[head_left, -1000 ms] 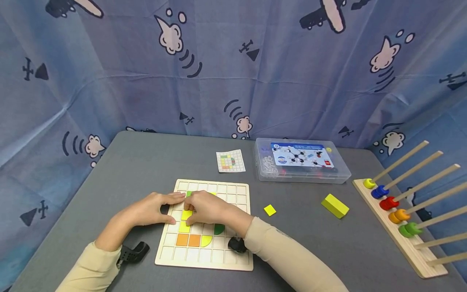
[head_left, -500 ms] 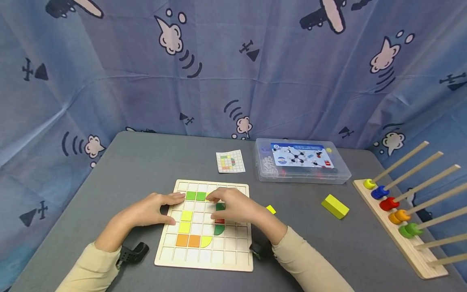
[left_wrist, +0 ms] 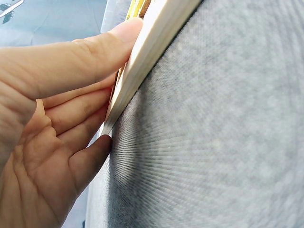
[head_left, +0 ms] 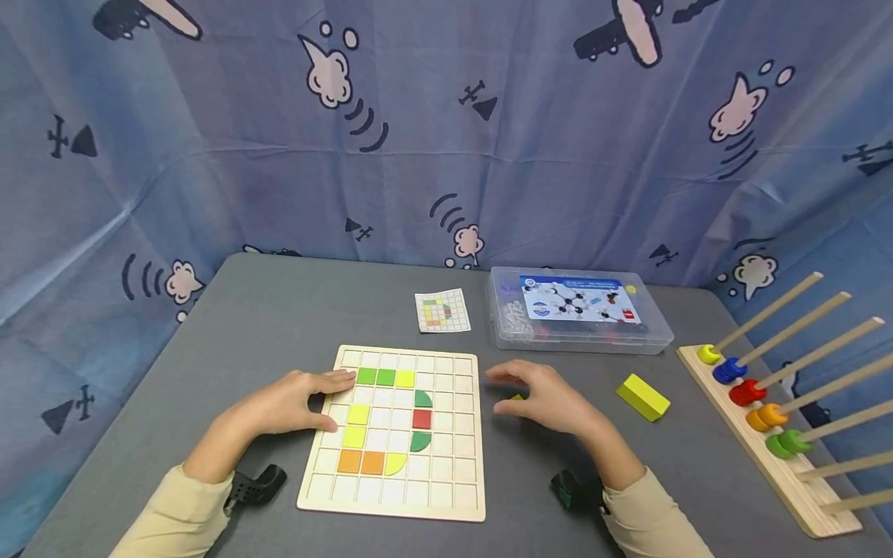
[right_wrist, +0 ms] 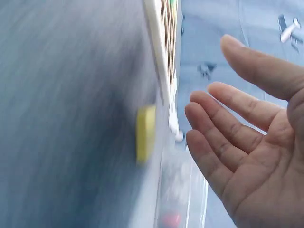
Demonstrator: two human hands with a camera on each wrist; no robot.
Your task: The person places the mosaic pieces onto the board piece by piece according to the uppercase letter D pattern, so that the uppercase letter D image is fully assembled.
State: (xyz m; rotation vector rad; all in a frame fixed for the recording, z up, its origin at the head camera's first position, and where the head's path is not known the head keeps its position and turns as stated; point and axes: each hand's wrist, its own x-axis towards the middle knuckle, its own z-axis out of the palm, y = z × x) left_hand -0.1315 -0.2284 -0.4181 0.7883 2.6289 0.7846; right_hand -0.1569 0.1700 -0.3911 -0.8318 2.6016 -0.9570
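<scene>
A light wooden grid board (head_left: 446,494) lies on the grey table. My left hand (head_left: 289,399) rests on its left edge, thumb and fingertips touching the wood, as the left wrist view also shows. Set in the grid are green squares (head_left: 376,377), yellow squares (head_left: 356,426), orange squares (head_left: 360,463), a red square (head_left: 422,419), dark green quarter-circles (head_left: 421,442) and a yellow quarter-circle (head_left: 395,463). Right of the board, my right hand (head_left: 544,397) hovers with relaxed fingers and holds nothing. Beneath it is a loose yellow square tile (right_wrist: 145,135), mostly hidden in the head view.
Behind the board lies a paper pattern card (head_left: 443,311). A clear plastic case (head_left: 582,337) stands at the back right, with a yellow block (head_left: 643,397) in front of it. At the far right is a wooden peg rack (head_left: 767,442) with coloured beads.
My right hand has left the board's upper left, uncovering the green and yellow squares there, and moved right to above the loose yellow tile. The left hand has stayed in place.
</scene>
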